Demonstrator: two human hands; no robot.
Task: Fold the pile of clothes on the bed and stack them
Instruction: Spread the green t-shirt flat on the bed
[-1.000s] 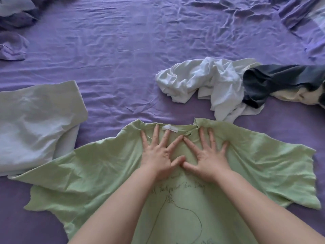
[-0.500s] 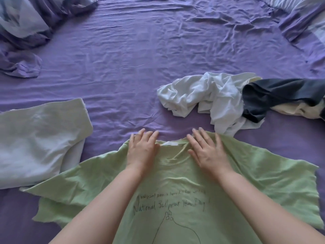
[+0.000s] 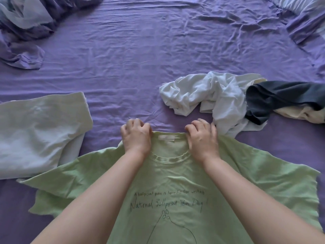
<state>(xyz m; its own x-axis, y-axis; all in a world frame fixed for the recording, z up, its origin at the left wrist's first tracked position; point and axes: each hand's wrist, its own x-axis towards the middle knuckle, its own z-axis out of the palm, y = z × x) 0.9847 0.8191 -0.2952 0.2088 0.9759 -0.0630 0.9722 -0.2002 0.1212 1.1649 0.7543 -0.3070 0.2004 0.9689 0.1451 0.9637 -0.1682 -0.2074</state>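
Gripping green T-shirt (image 3: 175,176) at shoulders beside collar, left hand (image 3: 136,136) and right hand (image 3: 202,138) both curled on fabric, shirt print-up on purple bed (image 3: 140,59), crumpled white garment (image 3: 202,92) near right hand.

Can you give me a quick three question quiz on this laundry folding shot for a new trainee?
1. True or false: both hands grip the green T-shirt at its collar.
2. Which item lies to the person's left on the purple sheet? A) a folded pale garment B) a dark garment C) a crumpled white garment
3. Fill in: the dark garment lies partly on the crumpled ____ garment.

Key:
1. True: the left hand and right hand curl their fingers over the collar edge.
2. A: the folded pale garment.
3. White: the white garment.
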